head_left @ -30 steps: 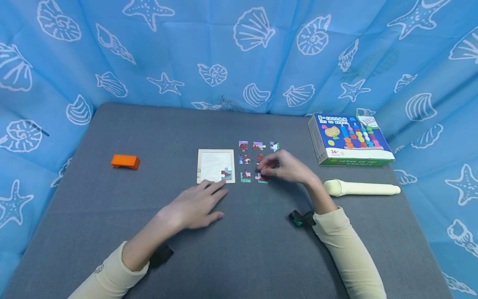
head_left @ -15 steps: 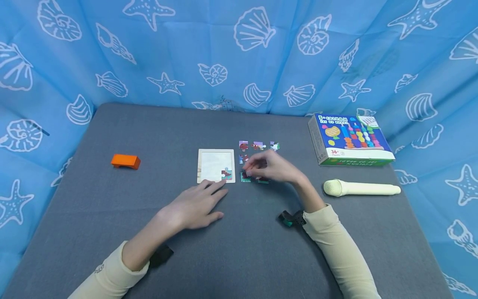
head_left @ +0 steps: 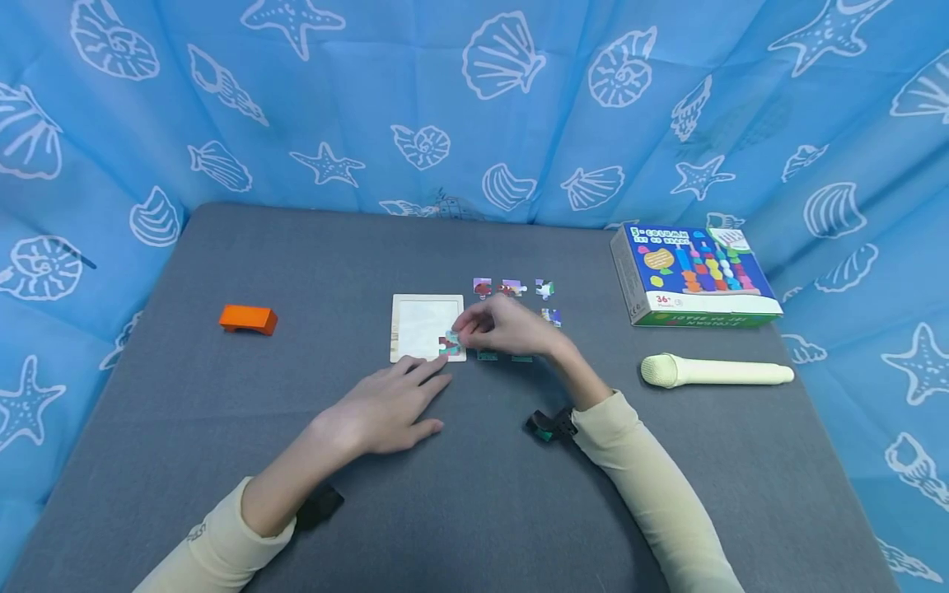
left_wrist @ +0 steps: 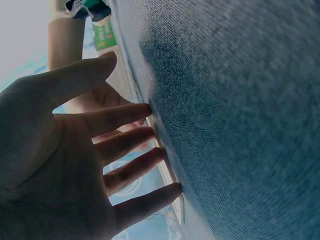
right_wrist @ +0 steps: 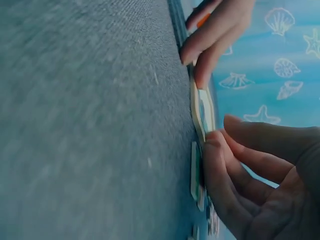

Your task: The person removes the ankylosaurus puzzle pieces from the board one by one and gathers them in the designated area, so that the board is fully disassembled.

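Observation:
A wooden puzzle tray [head_left: 396, 333] lies mid-table with one puzzle piece [head_left: 448, 347] in its near right corner. My left hand [head_left: 389, 408] is spread flat, its fingertips at the tray's near edge; the left wrist view shows the straight fingers [left_wrist: 134, 162] against the rim. With thumb and fingertips together, my right hand [head_left: 511, 325] pinches a small puzzle piece that its fingers nearly hide, over the tray's right edge. In the right wrist view those fingertips [right_wrist: 214, 140] are right at the tray rim [right_wrist: 196, 107]. Loose puzzle pieces [head_left: 544, 289] lie right of the tray, some covered by the hand.
An orange arch block [head_left: 248, 319] stands at the left of the grey table [head_left: 311, 255]. At the right are a bead toy box [head_left: 697, 276] and a pale microphone [head_left: 717, 371]. A blue shell-print curtain [head_left: 356, 99] hangs behind.
My right hand has moved left from the loose pieces to the tray's right edge, uncovering a piece on the right. The left hand has stayed at the tray's near edge.

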Action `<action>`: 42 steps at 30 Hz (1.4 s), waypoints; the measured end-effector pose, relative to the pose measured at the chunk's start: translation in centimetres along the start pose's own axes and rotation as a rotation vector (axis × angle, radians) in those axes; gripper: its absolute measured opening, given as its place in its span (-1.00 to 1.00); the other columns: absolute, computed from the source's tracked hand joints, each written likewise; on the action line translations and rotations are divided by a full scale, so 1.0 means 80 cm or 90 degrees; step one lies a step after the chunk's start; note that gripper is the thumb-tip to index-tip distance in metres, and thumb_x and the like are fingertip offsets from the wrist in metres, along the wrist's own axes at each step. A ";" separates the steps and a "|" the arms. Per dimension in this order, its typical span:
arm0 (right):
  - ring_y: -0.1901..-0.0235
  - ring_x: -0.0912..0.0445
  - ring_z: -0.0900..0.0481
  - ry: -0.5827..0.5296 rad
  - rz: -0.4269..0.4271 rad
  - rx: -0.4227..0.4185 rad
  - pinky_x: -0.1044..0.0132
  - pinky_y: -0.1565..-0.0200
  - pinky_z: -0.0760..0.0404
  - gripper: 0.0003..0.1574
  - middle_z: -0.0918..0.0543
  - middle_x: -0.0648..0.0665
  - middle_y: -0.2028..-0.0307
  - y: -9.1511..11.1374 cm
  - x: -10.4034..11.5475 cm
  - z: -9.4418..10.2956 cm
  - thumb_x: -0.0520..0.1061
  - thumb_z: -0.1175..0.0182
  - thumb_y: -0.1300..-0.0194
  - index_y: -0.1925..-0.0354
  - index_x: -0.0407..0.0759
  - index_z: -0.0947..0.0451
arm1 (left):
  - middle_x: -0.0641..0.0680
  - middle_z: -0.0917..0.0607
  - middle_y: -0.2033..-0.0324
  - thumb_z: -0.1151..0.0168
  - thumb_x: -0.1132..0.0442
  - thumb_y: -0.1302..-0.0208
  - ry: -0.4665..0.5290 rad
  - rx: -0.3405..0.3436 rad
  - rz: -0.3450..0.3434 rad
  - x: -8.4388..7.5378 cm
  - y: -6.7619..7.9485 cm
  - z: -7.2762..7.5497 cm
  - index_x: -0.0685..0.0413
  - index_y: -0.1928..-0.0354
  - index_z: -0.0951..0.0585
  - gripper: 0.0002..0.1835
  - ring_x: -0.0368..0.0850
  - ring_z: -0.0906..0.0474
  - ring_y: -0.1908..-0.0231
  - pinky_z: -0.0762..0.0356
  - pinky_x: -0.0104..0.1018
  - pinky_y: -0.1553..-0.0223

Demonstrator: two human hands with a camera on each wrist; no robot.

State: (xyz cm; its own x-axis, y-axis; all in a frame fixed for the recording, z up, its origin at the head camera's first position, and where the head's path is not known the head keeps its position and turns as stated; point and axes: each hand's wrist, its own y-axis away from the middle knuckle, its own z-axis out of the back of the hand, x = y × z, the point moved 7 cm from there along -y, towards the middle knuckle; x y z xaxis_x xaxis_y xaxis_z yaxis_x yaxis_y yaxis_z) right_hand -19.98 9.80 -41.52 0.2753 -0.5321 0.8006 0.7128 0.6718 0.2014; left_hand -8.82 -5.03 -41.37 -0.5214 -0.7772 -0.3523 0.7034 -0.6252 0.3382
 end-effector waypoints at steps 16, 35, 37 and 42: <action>0.36 0.19 -0.58 0.073 -0.048 -0.020 0.41 0.28 -0.56 -0.84 -0.70 -0.08 0.32 -0.022 0.007 -0.010 -0.24 -0.43 -0.40 0.09 -0.28 -0.72 | 0.12 -0.22 -0.73 -0.22 -0.14 -0.62 -0.005 0.000 -0.005 -0.001 0.000 -0.001 0.04 -0.66 -0.35 -0.25 0.17 -0.22 -0.66 -0.36 0.22 -0.60; 0.26 0.12 -0.68 0.015 0.017 -0.071 0.33 0.14 -0.68 -0.89 -0.76 -0.15 0.25 0.007 0.017 0.005 -0.33 -0.38 -0.44 0.08 -0.24 -0.70 | 0.13 -0.23 -0.72 -0.24 -0.12 -0.61 -0.006 -0.013 -0.008 -0.002 0.002 0.001 0.05 -0.66 -0.35 -0.25 0.18 -0.24 -0.65 -0.40 0.24 -0.56; 0.26 0.12 -0.68 0.016 0.017 -0.075 0.31 0.13 -0.69 -0.89 -0.76 -0.15 0.25 0.013 0.016 0.010 -0.34 -0.37 -0.44 0.09 -0.24 -0.70 | 0.12 -0.23 -0.72 -0.24 -0.12 -0.61 -0.006 -0.012 -0.007 -0.002 0.002 0.001 0.05 -0.66 -0.35 -0.25 0.18 -0.24 -0.65 -0.39 0.24 -0.57; 0.24 0.10 -0.70 0.015 -0.005 -0.084 0.29 0.14 -0.68 -0.90 -0.77 -0.16 0.23 0.033 0.009 0.023 -0.31 -0.38 -0.45 0.08 -0.24 -0.71 | 0.11 -0.20 -0.74 -0.23 -0.13 -0.61 -0.002 -0.003 0.001 0.000 0.001 0.000 0.03 -0.68 -0.32 -0.24 0.18 -0.21 -0.67 -0.37 0.24 -0.58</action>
State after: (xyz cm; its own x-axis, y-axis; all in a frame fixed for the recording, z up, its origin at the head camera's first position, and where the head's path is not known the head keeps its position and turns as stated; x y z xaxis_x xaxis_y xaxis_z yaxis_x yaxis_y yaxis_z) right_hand -19.08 12.14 -39.39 0.2837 -0.5501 0.7854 0.7933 0.5947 0.1300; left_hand -8.71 -5.05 -41.36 -0.5219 -0.7784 -0.3488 0.7061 -0.6237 0.3353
